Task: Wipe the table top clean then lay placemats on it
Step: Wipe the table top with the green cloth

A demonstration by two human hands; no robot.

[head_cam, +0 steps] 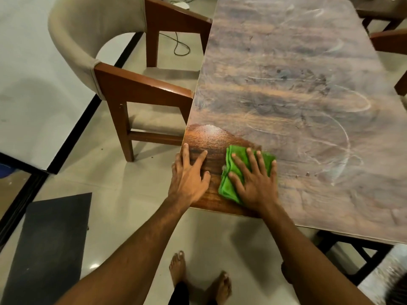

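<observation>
- The green cloth [231, 172] lies folded on the table top [297, 106], close to the near-left corner of the table.
- The right hand [253, 183] lies flat on the cloth with all fingers spread wide. It presses the cloth down with the palm and does not pinch it.
- The left hand [189, 177] rests just beside the cloth, on the side of the table's left edge. Its fingers are also spread and flat on the bare wood, and it holds nothing. I judge that it only steadies the body.
- Around the two hands, the corner of the table looks dark, wet and shiny, so this small part seems already wiped.
- The rest of the table is dull and grey, with pale curved streaks. It stretches away from the cloth toward the far end and toward the right edge.
- The long axis of the table runs away from the person, so the unwiped part lies mostly ahead and to the right of the cloth.
- The right hand is nearer to this part and is already on the cloth, so I expect it will push the cloth forward and rightward.
- No container and no placemats can be seen on the table.
- A chair [132, 69] stands against the table's left edge, beyond the left hand.
</observation>
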